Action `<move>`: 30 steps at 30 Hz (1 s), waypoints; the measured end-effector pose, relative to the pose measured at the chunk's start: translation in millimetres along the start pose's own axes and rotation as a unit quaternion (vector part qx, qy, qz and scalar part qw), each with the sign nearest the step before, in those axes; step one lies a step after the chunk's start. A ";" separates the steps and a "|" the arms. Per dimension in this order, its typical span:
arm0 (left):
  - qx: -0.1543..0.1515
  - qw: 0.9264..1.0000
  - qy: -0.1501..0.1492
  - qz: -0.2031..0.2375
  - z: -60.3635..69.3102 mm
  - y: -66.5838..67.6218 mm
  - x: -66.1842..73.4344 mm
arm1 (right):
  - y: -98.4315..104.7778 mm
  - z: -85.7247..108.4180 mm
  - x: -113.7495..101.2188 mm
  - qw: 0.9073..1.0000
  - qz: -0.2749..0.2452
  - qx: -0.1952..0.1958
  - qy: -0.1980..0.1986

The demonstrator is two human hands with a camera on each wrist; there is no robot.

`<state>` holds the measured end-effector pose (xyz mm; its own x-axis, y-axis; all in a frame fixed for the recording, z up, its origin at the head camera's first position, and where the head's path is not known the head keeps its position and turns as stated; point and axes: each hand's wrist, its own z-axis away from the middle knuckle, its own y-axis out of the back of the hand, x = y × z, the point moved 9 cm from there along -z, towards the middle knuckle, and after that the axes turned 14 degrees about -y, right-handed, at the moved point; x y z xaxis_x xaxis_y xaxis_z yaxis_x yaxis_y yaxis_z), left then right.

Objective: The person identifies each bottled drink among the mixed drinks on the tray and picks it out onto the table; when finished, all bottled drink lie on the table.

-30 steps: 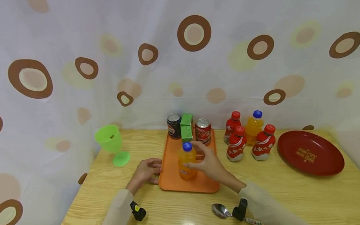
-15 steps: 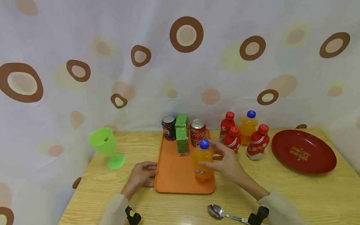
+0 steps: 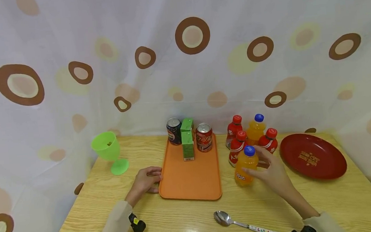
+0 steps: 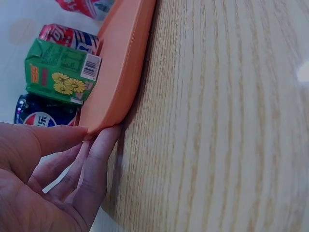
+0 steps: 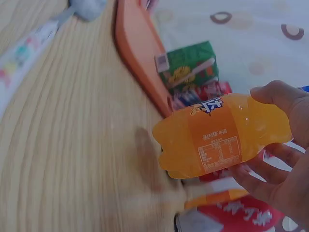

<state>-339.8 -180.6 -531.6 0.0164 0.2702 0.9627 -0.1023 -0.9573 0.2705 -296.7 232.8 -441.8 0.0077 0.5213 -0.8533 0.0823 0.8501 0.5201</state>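
Observation:
My right hand grips an orange soda bottle with a blue cap, right of the tray and in front of the red bottles. In the right wrist view the soda bottle hangs over the table, its shadow below. At the left edge of the orange tray, my left hand pinches the rim between thumb and fingers, as the left wrist view shows. On the tray's far end stand a dark cola can, two green drink cartons and a red cola can.
Red bottles and another orange soda bottle stand at the back right. Beyond them lies a dark red plate. A green goblet stands at the left, and a spoon lies near the front.
My right hand has carried the orange soda bottle off the tray to the right. My left hand stays at the tray's edge. The head view has shifted slightly.

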 end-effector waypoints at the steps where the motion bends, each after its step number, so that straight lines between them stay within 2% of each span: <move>1: 0.002 1.000 0.000 0.000 0.1 0.1 -0.1 | 3.8 1.0 3.7 1.000 0.007 0.007 0.002; 5: 0.000 1.000 0.003 0.001 1.4 -2.0 -2.0 | 16.2 3.7 16.5 0.999 0.031 0.044 -0.001; 8: 0.002 1.000 0.006 0.004 3.8 -2.6 -3.9 | 19.0 3.4 23.7 0.998 0.026 0.066 0.000; 15: 0.007 1.000 0.000 0.006 6.7 -0.6 -3.8 | 7.1 4.7 28.4 0.997 0.004 0.077 0.011; 23: 0.006 1.000 -0.006 0.008 4.6 -2.3 -0.9 | 8.4 4.9 29.2 0.995 -0.004 0.094 0.016; 30: 0.007 1.000 -0.006 0.002 2.7 0.4 0.3 | 6.3 2.1 32.4 0.996 -0.012 0.090 0.005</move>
<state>-337.2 -181.2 -531.1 0.0276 0.2646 0.9640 -0.0892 -0.9598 0.2660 -293.8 254.8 -466.2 -0.0069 0.5032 -0.8642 0.2602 0.8353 0.4843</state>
